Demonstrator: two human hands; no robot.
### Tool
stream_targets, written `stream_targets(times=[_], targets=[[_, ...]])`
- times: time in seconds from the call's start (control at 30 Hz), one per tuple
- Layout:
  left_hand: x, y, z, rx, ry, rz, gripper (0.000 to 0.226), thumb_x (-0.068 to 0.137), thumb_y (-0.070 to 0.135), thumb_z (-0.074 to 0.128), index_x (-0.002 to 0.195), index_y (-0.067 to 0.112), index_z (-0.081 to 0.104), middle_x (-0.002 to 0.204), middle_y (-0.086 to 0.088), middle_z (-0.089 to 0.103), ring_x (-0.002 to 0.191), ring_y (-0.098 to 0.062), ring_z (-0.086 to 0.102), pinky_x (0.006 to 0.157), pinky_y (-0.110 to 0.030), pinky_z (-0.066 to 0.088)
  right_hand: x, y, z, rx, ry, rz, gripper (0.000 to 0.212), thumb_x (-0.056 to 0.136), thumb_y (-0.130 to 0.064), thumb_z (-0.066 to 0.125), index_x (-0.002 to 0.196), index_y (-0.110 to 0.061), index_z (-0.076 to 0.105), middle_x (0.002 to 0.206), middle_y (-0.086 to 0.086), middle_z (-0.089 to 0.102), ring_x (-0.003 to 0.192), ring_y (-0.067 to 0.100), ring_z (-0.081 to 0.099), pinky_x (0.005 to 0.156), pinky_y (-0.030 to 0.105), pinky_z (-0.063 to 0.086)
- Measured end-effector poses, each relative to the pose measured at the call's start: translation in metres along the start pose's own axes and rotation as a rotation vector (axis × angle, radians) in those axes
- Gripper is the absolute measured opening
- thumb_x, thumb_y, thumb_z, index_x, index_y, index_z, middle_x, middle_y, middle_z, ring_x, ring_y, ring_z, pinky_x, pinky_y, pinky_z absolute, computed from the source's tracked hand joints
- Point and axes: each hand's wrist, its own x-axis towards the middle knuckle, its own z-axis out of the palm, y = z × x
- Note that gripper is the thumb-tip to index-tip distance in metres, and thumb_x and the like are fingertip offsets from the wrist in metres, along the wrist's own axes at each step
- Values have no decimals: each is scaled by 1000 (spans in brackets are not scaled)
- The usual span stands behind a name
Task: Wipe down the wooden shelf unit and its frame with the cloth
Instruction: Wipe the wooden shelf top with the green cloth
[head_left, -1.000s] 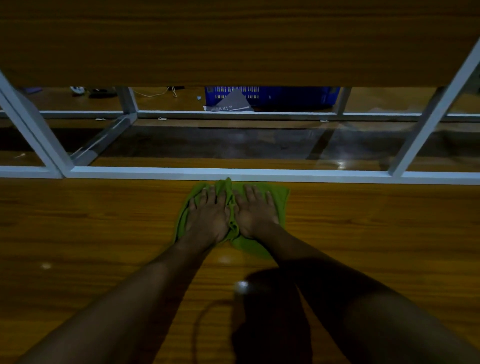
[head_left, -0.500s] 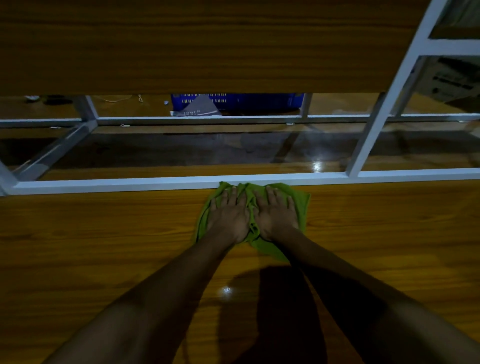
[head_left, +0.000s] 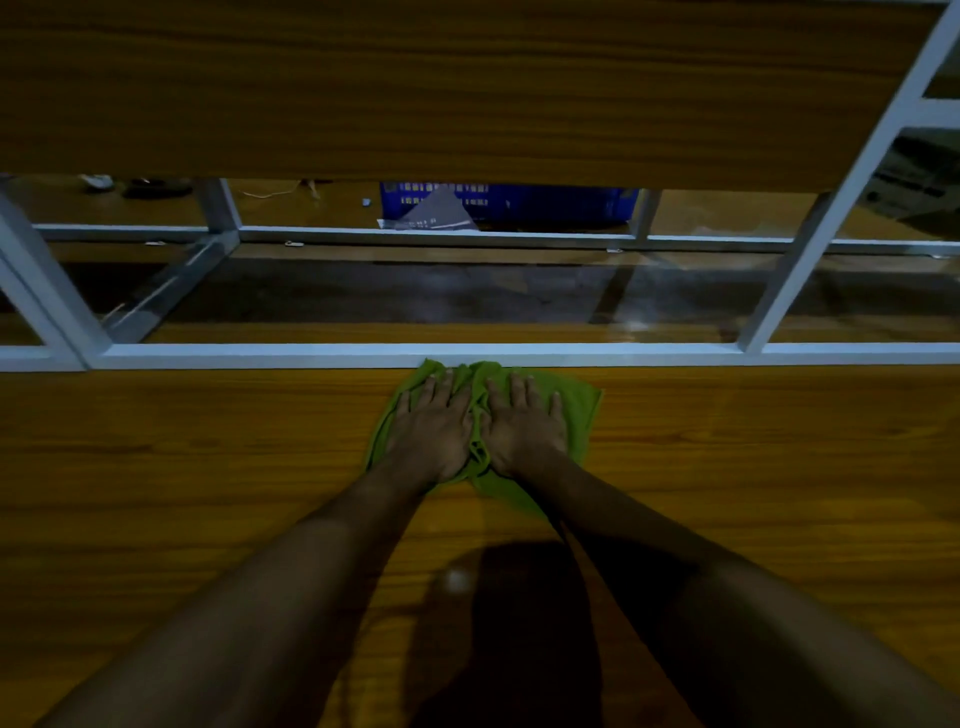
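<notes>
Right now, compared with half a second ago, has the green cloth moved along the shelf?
Yes. The cloth slid left: the gap to the white post on its right is wider now.

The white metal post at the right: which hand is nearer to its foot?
Right. The right hand presses the green cloth left of the white metal post and its foot; the left hand lies beside it, farther left.

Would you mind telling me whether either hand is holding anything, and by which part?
Nothing is gripped: the left hand and right hand press flat on the green cloth's middle.
</notes>
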Motion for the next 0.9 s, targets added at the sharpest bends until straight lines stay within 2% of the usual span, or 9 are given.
stream_targets(times=[0.27, 0.47, 0.7, 0.9], targets=[[-47, -121, -19, 9, -17, -137, 56, 104, 45, 10, 156, 24, 7, 165, -4, -3, 151, -24, -1, 120, -48, 2, 12, -131, 12, -15, -26, -112, 60, 103, -49, 12, 158, -26, 2, 165, 9, -5, 152, 29, -6, 119, 56, -4], [-72, -180, -24, -1, -19, -218, 57, 104, 47, 11, 156, 24, 6, 165, -3, -3, 151, -24, -2, 119, -49, 1, 16, -192, 19, -20, -22, -200, 60, 103, -49, 13, 158, -26, 3, 165, 10, -3, 152, 29, -4, 119, 57, -3], [-118, -185, -27, -9, 3, -245, 56, 104, 45, 14, 156, 25, 7, 165, -3, -3, 151, -24, -1, 120, -49, 2, -14, -210, 24, -42, -65, -279, 58, 103, -46, 11, 158, -28, 1, 165, 7, -7, 152, 26, -8, 119, 55, -4], [-161, -138, -29, 25, -24, -224, 58, 104, 42, 13, 157, 21, 2, 164, -6, -7, 151, -25, -5, 120, -49, 1, -65, -177, 25, -42, -31, -328, 57, 103, -44, 12, 157, -29, 3, 166, 5, -4, 152, 24, -5, 120, 54, -2]])
